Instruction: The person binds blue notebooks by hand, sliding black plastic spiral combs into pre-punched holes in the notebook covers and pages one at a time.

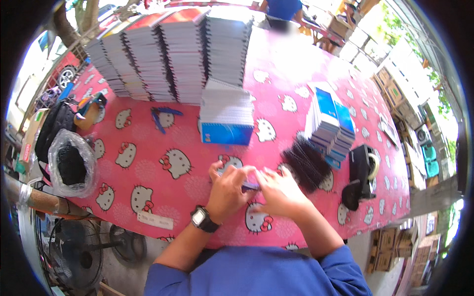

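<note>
Near the table's front, my left hand point(228, 191) is closed, its fingers curled around a small item with a dark blue edge point(251, 187), mostly hidden by my hands. My right hand point(282, 193) reaches in from the other side, its fingers over the same item and somewhat blurred. A stack of spiral notebooks with blue covers point(227, 134) stands just beyond my hands. To the right lies a bundle of black binding coils point(307, 163), beside stacked blue-covered notebooks point(332, 116).
Tall stacks of coil-bound books point(182, 59) fill the far left. Blue-handled pliers point(160, 118) lie before them. A black tape dispenser point(362, 170) stands at right, a plastic bag of black material point(72, 163) at left. A white label strip point(155, 220) lies near the front edge.
</note>
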Demonstrator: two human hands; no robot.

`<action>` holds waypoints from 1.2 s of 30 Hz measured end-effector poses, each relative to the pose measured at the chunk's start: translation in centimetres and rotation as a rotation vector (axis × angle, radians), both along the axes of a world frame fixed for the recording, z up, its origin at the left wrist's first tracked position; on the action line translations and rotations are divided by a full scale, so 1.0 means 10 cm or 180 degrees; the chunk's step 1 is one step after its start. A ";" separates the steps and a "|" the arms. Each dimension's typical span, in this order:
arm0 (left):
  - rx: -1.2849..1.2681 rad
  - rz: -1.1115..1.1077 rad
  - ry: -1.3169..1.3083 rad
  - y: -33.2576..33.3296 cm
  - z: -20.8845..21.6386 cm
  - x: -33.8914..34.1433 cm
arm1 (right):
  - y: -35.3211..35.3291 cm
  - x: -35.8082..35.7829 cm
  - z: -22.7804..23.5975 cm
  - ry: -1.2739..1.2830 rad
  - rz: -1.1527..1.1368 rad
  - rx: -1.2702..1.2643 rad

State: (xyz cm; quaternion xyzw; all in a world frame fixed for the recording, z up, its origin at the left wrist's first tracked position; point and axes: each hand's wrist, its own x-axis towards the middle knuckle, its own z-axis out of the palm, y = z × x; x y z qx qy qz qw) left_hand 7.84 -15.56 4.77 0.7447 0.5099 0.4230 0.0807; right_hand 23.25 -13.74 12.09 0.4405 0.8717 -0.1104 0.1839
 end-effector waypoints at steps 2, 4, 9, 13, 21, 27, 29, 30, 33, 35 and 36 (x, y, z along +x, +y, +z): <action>-0.0115 0.0009 0.0044 -0.01 0.03 -0.07 | 0.11 -0.06 -0.15 0.0514 -0.0001 0.0785; -0.0088 0.0002 -0.0145 -0.05 -0.01 -0.10 | -0.06 0.07 0.16 0.0780 0.0069 0.0559; -0.0049 -0.0108 -0.0113 0.01 0.00 -0.02 | 0.05 -0.01 -0.23 0.0301 0.0063 0.0480; -0.0063 -0.0029 -0.0135 -0.01 -0.09 -0.14 | -0.13 -0.13 0.35 0.0595 0.0344 -0.0161; -0.0787 -0.0443 -0.2920 0.12 -0.26 -0.33 | 0.20 -0.11 -0.22 0.2445 -0.0118 0.0257; -0.1621 -0.0639 -0.2529 0.01 -0.39 -0.44 | -0.11 -0.06 -0.21 0.1756 -0.0182 0.0423; -0.1788 -0.0694 -0.2500 0.00 -0.38 -0.43 | -0.20 -0.14 -0.07 0.1303 -0.0126 0.0387; -0.1905 -0.0722 -0.2766 0.01 -0.39 -0.43 | -0.12 -0.20 -0.11 0.1287 -0.0150 0.0372; -0.1800 -0.0767 -0.2800 0.03 -0.36 -0.43 | 0.05 -0.20 -0.15 0.1270 -0.0323 0.0895; -0.1595 -0.0667 -0.2551 0.07 -0.40 -0.41 | 0.00 -0.16 0.16 0.1006 -0.0157 0.0344; -0.1623 -0.0732 -0.2531 0.06 -0.41 -0.43 | -0.04 -0.12 0.26 0.0726 -0.0021 -0.0244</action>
